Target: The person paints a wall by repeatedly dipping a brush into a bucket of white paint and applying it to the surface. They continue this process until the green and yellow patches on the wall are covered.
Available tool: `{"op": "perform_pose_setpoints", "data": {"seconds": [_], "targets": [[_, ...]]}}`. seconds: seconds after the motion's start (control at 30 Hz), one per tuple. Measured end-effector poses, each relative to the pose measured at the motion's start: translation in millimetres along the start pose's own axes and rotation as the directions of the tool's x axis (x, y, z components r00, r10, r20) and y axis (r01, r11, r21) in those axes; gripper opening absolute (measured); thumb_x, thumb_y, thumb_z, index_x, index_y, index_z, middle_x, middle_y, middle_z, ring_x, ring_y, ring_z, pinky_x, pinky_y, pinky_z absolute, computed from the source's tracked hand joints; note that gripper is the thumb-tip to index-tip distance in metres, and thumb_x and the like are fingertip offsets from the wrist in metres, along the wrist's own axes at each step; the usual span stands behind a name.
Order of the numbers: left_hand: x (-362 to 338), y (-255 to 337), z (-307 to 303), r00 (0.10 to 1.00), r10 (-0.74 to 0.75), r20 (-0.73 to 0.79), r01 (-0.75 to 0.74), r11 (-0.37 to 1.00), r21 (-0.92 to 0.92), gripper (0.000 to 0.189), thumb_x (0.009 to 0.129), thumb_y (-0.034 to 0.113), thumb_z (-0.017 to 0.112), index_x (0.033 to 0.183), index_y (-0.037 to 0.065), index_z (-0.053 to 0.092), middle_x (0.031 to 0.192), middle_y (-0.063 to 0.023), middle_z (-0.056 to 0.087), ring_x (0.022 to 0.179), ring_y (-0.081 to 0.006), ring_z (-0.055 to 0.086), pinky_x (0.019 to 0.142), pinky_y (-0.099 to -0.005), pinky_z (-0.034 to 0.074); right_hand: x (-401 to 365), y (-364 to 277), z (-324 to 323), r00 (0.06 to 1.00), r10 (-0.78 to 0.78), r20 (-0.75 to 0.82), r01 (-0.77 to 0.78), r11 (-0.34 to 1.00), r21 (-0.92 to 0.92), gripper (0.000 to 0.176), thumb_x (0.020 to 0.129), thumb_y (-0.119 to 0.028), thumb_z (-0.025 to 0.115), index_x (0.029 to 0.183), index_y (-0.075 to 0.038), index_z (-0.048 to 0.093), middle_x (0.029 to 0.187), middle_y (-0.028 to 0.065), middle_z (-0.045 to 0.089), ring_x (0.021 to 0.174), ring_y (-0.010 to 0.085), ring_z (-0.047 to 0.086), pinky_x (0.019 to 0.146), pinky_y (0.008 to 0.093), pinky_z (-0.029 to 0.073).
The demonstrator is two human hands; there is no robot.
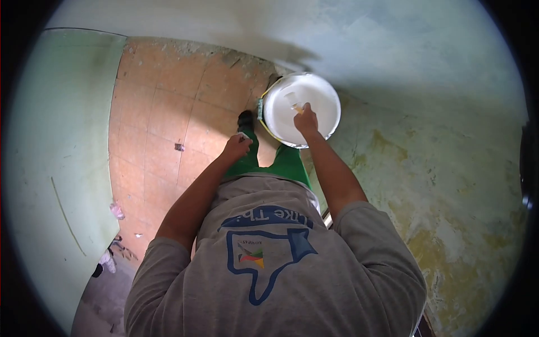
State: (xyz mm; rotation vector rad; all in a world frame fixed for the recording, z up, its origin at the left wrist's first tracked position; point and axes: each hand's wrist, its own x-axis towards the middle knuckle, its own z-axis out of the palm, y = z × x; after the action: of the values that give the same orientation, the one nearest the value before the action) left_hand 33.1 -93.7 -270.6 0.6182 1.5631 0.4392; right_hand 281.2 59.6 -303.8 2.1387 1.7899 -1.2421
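Note:
A white bucket (331,112) stands by the wall, just beyond my legs, with a yellow wire handle and a green grip at its left side. My right hand (306,120) reaches over the bucket and is closed on a putty knife (291,99). Its flared pale blade points into the bucket and its handle looks yellowish; the white inside makes the blade hard to read. Near my left thigh, apart from the bucket, my left hand (237,147) is closed, with a small whitish thing (243,136) at its fingertips that I cannot make out.
Orange floor tiles (163,112) lie to the left, with crumbled debris along the wall's foot. A small scrap (179,147) and a pink wrapper (117,210) are on the floor. A patchy green wall (426,168) rises close at right; a pale green surface (56,168) stands left.

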Motion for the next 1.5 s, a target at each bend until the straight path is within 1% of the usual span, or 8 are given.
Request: {"op": "perform_pose_setpoints", "data": {"seconds": [0.3,0.57,0.7,1.13,1.33,1.4,1.47,1.5], "targets": [[16.8,-3.8,9.5,0.998,-0.058,0.006,0.059,0.996,-0.064,0.025,0.089,0.024,0.067,0.089,0.001,0.06,0.074,-0.0079,0.063,0.065,-0.0154,0.062,0.055,-0.0317,0.052,4.9,-7.8,9.3,0.992,0.128,-0.018,-0.129,0.973,-0.191,0.044,0.082,-0.013,0.064,0.122,-0.005,0.047,0.111,0.0233,0.067,0.107,0.0384,0.067,0.092,0.0463,0.055],[31.7,11.7,1.9,0.999,-0.011,0.039,0.013,0.999,-0.033,0.027,0.088,0.026,0.067,0.089,0.0,0.06,0.074,-0.008,0.063,0.064,-0.0156,0.062,0.055,-0.0314,0.051,4.2,-8.6,13.6,0.981,0.194,0.02,-0.186,0.959,-0.213,0.048,0.081,-0.016,0.066,0.124,-0.006,0.048,0.112,0.0227,0.068,0.107,0.0385,0.067,0.092,0.0464,0.054],[26.5,36.3,-6.8,0.997,-0.075,0.022,0.076,0.995,-0.063,0.026,0.089,0.025,0.067,0.091,0.0,0.061,0.074,-0.0083,0.063,0.064,-0.016,0.062,0.055,-0.0314,0.053,7.1,-3.0,17.3,0.975,0.222,0.019,-0.213,0.954,-0.213,0.048,0.081,-0.017,0.066,0.125,-0.008,0.049,0.114,0.0216,0.068,0.108,0.0375,0.067,0.092,0.0463,0.055],[32.6,69.2,-11.0,0.994,-0.106,0.008,0.106,0.993,-0.047,0.023,0.09,0.023,0.066,0.092,0.0,0.063,0.073,-0.0083,0.063,0.063,-0.0163,0.062,0.055,-0.0313,0.054,13.0,1.9,-0.2,0.99,0.138,0.032,-0.127,0.965,-0.231,0.038,0.081,-0.016,0.064,0.118,-0.008,0.059,0.109,0.0207,0.07,0.107,0.0382,0.067,0.091,0.0469,0.054],[36.2,82.7,-7.0,0.999,0.015,0.052,-0.014,1.0,-0.014,0.023,0.089,0.023,0.068,0.088,0.001,0.062,0.071,-0.0075,0.063,0.062,-0.0161,0.062,0.055,-0.031,0.053,-1.0,-13.0,-19.4,0.992,0.124,0.02,-0.12,0.98,-0.162,0.038,0.084,-0.021,0.063,0.12,-0.008,0.059,0.113,0.0225,0.069,0.109,0.0397,0.066,0.094,0.0491,0.053],[31.8,91.6,-13.5,0.994,0.091,0.056,-0.092,0.995,0.032,0.022,0.088,0.023,0.068,0.085,0.002,0.062,0.07,-0.0062,0.063,0.062,-0.0156,0.062,0.056,-0.0312,0.052,-10.8,-19.0,-21.8,0.989,0.146,0.015,-0.142,0.98,-0.136,0.044,0.085,-0.024,0.062,0.127,-0.009,0.056,0.114,0.0234,0.069,0.11,0.0409,0.066,0.095,0.0498,0.052],[27.0,103.9,-19.7,0.885,0.459,0.08,-0.461,0.836,0.299,0.02,0.087,0.022,0.068,0.079,0.005,0.062,0.066,-0.0041,0.061,0.062,-0.0149,0.061,0.059,-0.033,0.05,-15.9,-14.3,-15.9,0.993,0.113,-0.036,-0.116,0.986,-0.119,0.052,0.086,-0.025,0.062,0.135,-0.011,0.052,0.115,0.0235,0.068,0.11,0.0408,0.066,0.095,0.0506,0.053],[30.8,107.7,-22.5,0.873,0.485,0.053,-0.468,0.8,0.375,0.02,0.087,0.022,0.067,0.077,0.005,0.062,0.065,-0.0042,0.061,0.062,-0.0151,0.062,0.059,-0.0339,0.049,-19.7,-15.9,-19.2,0.996,0.087,-0.008,-0.087,0.985,-0.151,0.054,0.086,-0.025,0.062,0.137,-0.012,0.05,0.114,0.0232,0.069,0.11,0.0399,0.066,0.094,0.0506,0.053]]}}
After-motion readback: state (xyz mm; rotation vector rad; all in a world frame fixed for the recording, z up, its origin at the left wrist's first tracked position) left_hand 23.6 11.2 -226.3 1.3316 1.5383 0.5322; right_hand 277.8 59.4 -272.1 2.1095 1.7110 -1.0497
